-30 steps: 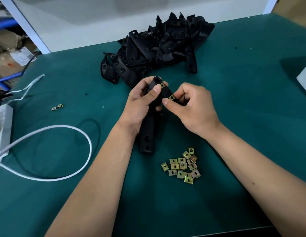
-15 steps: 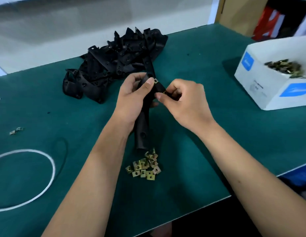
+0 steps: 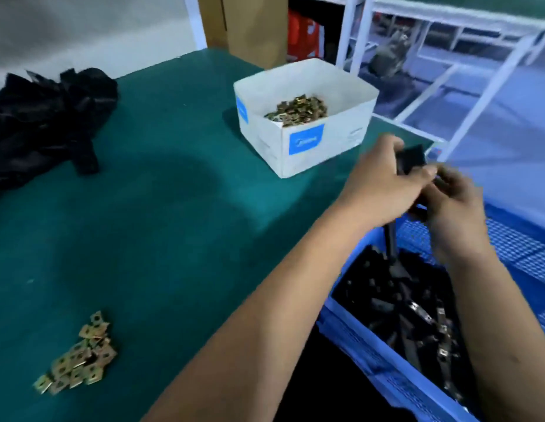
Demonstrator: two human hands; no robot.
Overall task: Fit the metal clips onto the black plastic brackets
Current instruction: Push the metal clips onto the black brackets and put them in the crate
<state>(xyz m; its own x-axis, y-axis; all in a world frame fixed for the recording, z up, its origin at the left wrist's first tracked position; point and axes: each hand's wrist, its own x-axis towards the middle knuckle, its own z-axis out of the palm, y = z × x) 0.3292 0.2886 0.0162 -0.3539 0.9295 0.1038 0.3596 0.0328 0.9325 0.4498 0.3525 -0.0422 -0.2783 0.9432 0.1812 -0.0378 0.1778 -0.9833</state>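
Both hands, left hand (image 3: 384,181) and right hand (image 3: 457,205), grip a black bracket (image 3: 411,158) above the blue crate (image 3: 350,339) at the right; dropping it in looks next.

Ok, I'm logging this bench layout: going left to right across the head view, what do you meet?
Pile of black brackets → loose heap of metal clips → white box of clips → left hand → right hand, both holding one bracket over the blue crate.

Black bracket (image 3: 410,161) above blue crate (image 3: 368,357)
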